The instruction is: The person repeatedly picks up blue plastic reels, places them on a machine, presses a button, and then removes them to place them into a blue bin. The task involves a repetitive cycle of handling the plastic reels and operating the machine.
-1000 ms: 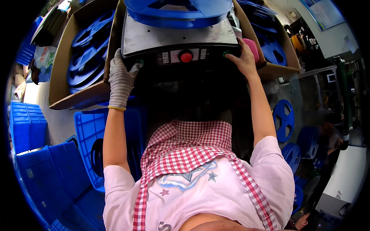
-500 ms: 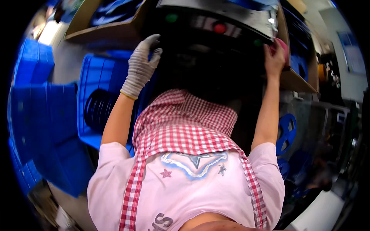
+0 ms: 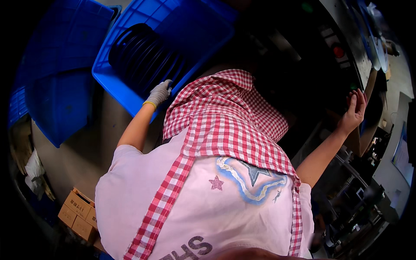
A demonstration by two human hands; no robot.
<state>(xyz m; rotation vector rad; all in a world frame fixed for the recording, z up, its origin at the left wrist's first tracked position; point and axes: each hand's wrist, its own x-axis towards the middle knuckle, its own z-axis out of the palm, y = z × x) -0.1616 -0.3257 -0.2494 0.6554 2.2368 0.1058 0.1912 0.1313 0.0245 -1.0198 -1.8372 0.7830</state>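
Observation:
My left hand (image 3: 160, 92), in a whitish knit glove with a yellow cuff, is over the near corner of a blue plastic crate (image 3: 113, 94). Its fingers are bent together beside the lower end of a row of black discs (image 3: 143, 54) standing in the crate. What those fingers hold is hidden. Bare and raised at the right, my right hand (image 3: 355, 111) has loosely bent fingers with no object visible in them. It is near the front edge of a dark machine (image 3: 351, 52) with a red button (image 3: 338, 51).
Large blue bins (image 3: 58, 102) stand at the left. Brown cardboard boxes (image 3: 80, 212) sit on the floor at lower left, below a white crumpled bag (image 3: 34, 167). Beyond my right hand is a cardboard box edge (image 3: 368, 117). Dark metal equipment fills the lower right.
The view has swung left toward the crate. My left hand has dropped from in front of the machine to the crate. The pink thing in my right hand no longer shows.

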